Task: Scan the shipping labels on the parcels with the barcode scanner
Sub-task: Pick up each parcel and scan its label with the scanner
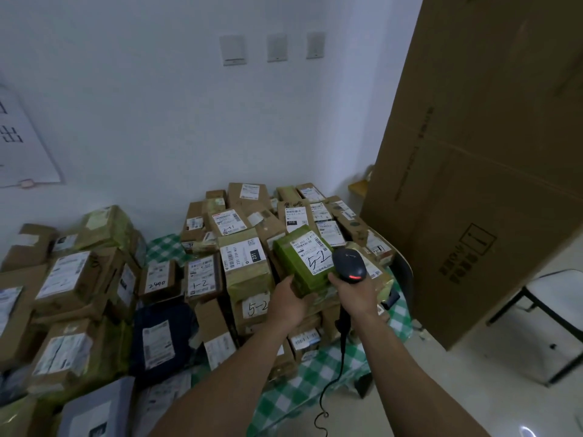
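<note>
Left hand (288, 302) grips the green parcel (289, 269) by its near edge, raised over the other parcels (244, 263); right hand (355, 294) wraps the barcode scanner (348, 263), whose head sits at the right edge of the label (310, 253) (marked 5-2)

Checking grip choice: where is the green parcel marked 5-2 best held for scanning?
Grip the green parcel by its near edge, from the left, as the left hand does. The label fills much of the tilted top face and the barcode scanner in the right hand sits at the right edge, so that near-left corner likely keeps fingers off the label.
</note>
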### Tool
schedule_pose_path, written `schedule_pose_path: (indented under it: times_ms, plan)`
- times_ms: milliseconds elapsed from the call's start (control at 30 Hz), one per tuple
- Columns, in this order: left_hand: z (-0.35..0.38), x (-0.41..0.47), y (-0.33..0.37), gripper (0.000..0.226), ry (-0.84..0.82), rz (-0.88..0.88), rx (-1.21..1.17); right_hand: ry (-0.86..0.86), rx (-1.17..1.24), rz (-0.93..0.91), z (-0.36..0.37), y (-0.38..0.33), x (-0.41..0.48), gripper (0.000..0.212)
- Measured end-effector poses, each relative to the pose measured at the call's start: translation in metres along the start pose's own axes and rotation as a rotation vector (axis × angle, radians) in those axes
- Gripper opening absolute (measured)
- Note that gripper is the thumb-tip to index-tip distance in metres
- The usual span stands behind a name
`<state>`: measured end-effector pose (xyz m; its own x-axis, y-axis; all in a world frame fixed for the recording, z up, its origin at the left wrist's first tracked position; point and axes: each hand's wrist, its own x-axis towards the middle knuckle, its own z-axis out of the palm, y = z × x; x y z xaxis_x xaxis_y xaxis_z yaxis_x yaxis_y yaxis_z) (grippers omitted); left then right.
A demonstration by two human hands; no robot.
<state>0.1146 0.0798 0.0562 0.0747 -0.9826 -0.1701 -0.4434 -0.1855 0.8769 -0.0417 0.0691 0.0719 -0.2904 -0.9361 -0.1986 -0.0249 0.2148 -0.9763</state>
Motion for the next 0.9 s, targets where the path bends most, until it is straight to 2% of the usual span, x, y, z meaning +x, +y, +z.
schedule_pose_path:
  times_ms: [67, 133, 200, 233, 300, 333, 500, 633, 733, 833, 900]
  plan:
    - [0.000, -0.006, -0.003, 0.047, 0.014, 0.028, 0.010, -0.002, -0.052, -0.090, -0.001, -0.004, -0.018, 0.024]
    - [-0.006, -0.017, -0.007, 0.054, 0.080, 0.047, 0.023, -0.051, -0.066, -0.094, 0.000, -0.006, -0.039, 0.025]
    - [-0.019, -0.031, -0.016, 0.049, 0.188, 0.064, 0.021, -0.150, -0.094, -0.035, 0.005, -0.010, -0.062, 0.044]
    - [-0.028, -0.040, -0.022, 0.044, 0.243, 0.078, 0.012, -0.209, -0.110, -0.003, 0.009, -0.011, -0.072, 0.044]
    - [-0.049, -0.060, -0.036, 0.039, 0.337, 0.075, 0.008, -0.345, -0.120, 0.026, 0.018, -0.014, -0.091, 0.029]
    - [-0.060, -0.069, -0.046, 0.037, 0.375, 0.058, 0.012, -0.417, -0.117, 0.042, 0.025, -0.015, -0.100, 0.024]
    - [-0.114, -0.103, -0.102, 0.030, 0.512, -0.090, 0.099, -0.650, -0.210, 0.074, 0.080, -0.003, -0.127, 0.035]
    - [-0.152, -0.105, -0.151, 0.013, 0.496, -0.218, 0.132, -0.795, -0.234, 0.030, 0.127, 0.000, -0.144, 0.033]
    - [-0.174, -0.090, -0.194, 0.039, 0.444, -0.293, 0.190, -0.785, -0.243, -0.001, 0.164, 0.003, -0.153, 0.027]
    - [-0.187, -0.064, -0.231, 0.049, 0.365, -0.340, 0.218, -0.745, -0.253, 0.021, 0.199, 0.012, -0.151, 0.062]
    - [-0.192, -0.045, -0.250, 0.051, 0.328, -0.333, 0.269, -0.725, -0.254, 0.053, 0.218, 0.016, -0.148, 0.054]
